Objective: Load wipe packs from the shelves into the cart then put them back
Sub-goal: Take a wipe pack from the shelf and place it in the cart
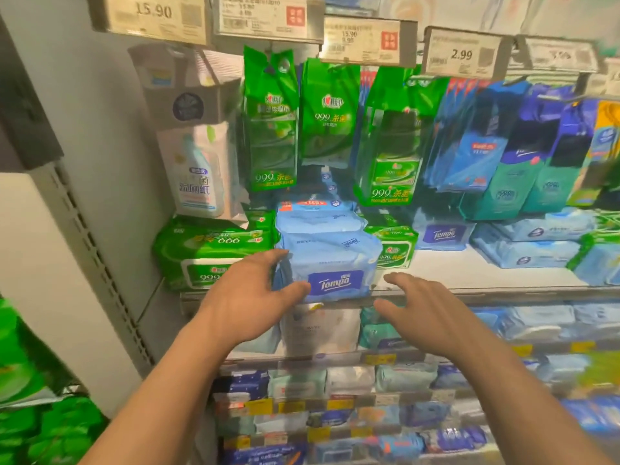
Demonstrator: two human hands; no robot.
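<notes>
A light blue Tempo wipe pack (330, 266) lies at the front edge of the white shelf (469, 273), on top of a stack of like packs. My left hand (248, 297) is spread at the pack's left side, fingers straight, thumb near its front label. My right hand (426, 310) hovers open just right of the pack, not touching it. Green 999 wipe packs (208, 253) lie to the left of the blue stack. The cart is out of view.
Green bags (271, 119) and blue packs (486, 146) hang above the shelf under price tags (461, 53). More blue packs (523, 243) lie on the shelf's right. Lower shelves (335, 380) hold several packs. A grey upright (87, 236) bounds the left.
</notes>
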